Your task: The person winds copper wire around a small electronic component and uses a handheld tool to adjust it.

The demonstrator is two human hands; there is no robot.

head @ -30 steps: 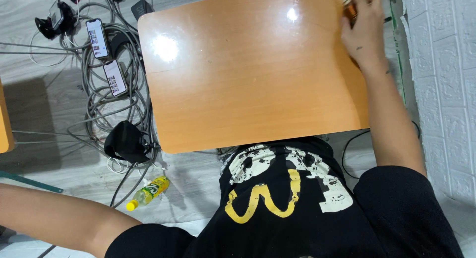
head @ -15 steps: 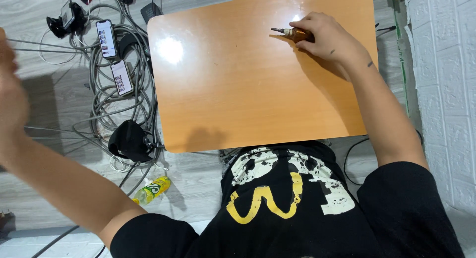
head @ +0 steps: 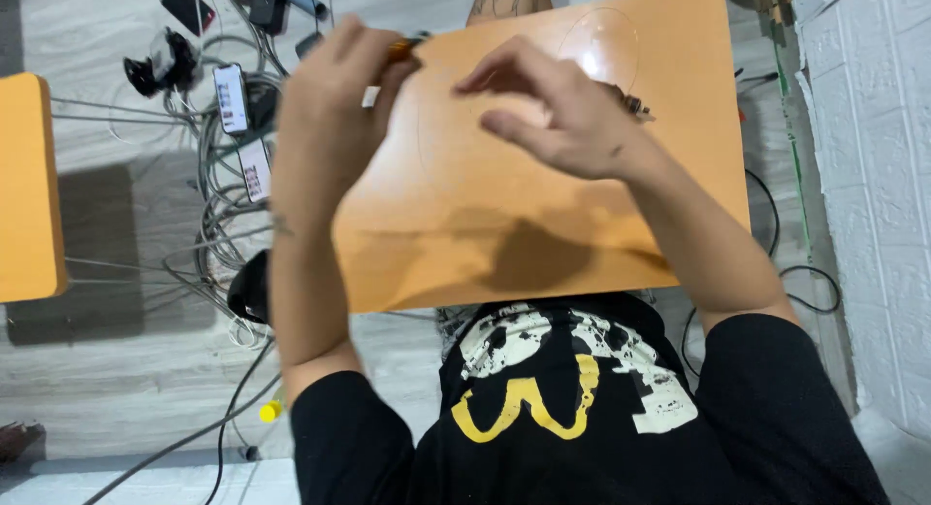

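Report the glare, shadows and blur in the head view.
Head view: a pale glare patch sits on the orange tabletop near its far edge; the raised hands cast a dark soft shadow on the wood nearer the person; the left hand, gripping a small orange-handled tool, and the right hand are slightly motion-blurred; floor cables stay fairly sharp.

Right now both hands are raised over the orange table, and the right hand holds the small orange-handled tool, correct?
Not quite. The head view shows the left hand gripping the orange-handled tool; the right hand is open and empty. Both are raised over the orange table.
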